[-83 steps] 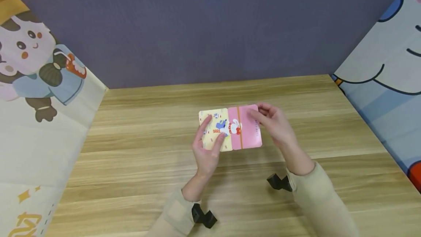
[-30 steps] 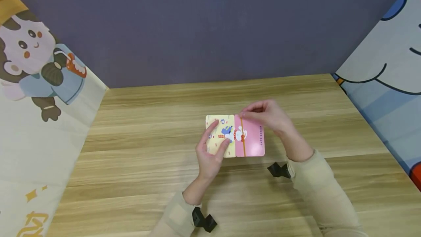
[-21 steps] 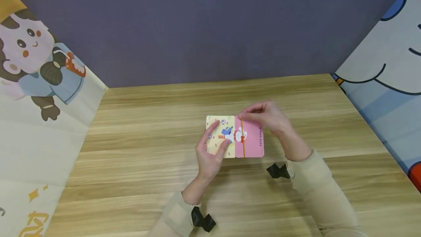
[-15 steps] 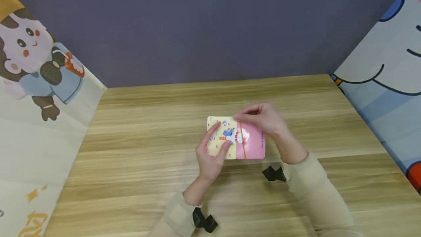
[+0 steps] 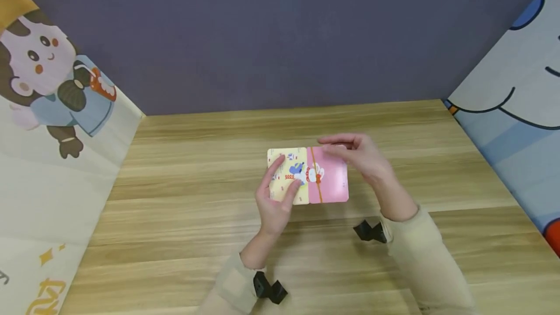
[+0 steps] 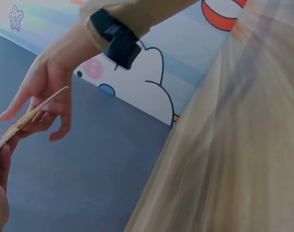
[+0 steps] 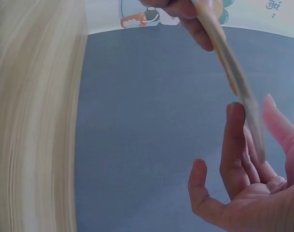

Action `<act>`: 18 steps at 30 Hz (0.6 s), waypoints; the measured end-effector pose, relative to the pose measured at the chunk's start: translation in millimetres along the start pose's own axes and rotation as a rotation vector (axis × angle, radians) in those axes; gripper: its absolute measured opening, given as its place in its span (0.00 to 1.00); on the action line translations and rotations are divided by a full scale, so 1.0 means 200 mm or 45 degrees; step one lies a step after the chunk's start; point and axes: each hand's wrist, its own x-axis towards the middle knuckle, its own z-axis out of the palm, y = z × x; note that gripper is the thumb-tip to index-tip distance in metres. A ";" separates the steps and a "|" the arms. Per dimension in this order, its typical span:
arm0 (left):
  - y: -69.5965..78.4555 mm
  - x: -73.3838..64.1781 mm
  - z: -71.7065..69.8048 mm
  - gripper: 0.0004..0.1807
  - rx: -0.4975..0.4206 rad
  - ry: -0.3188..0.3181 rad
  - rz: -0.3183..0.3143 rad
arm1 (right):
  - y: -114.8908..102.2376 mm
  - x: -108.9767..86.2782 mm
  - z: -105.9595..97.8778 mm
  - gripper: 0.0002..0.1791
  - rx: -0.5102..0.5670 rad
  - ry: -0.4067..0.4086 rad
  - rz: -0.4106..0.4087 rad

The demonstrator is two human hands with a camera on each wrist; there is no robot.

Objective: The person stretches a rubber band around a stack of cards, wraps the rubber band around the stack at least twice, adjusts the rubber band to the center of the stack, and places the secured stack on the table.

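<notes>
A small notebook (image 5: 334, 179), spread flat with a cream half and a pink half, is held up over the table. Cartoon animals are printed across its middle, and an orange rubber band (image 5: 317, 179) runs down the pink half. My left hand (image 5: 273, 208) grips the cream half, thumb on the face. At the pink half's top edge is my right hand (image 5: 365, 157), thumb in front and fingers behind. In the right wrist view, the right thumb (image 7: 282, 125) stands apart from the notebook's edge (image 7: 238, 77), while a fingertip meets the other side.
The wood-grain table (image 5: 183, 198) lies beneath both hands. A dark blue-grey wall (image 5: 280, 38) rises at its back, with cartoon-printed panels on the left (image 5: 65, 179) and right (image 5: 503, 96). Black wrist mounts (image 5: 369, 231) stick out from the sleeves.
My right hand has gone from the pink half's right side to the band's top near the seam, then back slightly right, thumb loosened. The left hand keeps its grip; the notebook shifts slightly.
</notes>
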 end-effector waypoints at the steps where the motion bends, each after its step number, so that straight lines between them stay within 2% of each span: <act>1: 0.00 0.01 0.00 0.28 -0.005 0.008 -0.004 | 0.00 -0.01 -0.01 0.20 -0.005 0.001 -0.009; 6: 0.01 0.06 0.01 0.27 0.018 0.065 0.020 | 0.03 -0.07 0.00 0.24 0.050 -0.033 -0.013; 10: 0.03 0.12 0.01 0.27 -0.020 0.118 0.039 | 0.07 -0.11 0.04 0.23 0.115 -0.046 -0.030; 15: 0.04 0.16 0.01 0.28 -0.058 0.152 0.062 | 0.11 -0.15 0.09 0.17 0.173 -0.011 -0.051; 18: 0.04 0.17 0.01 0.28 -0.077 0.161 0.063 | 0.12 -0.17 0.12 0.07 0.211 0.023 -0.061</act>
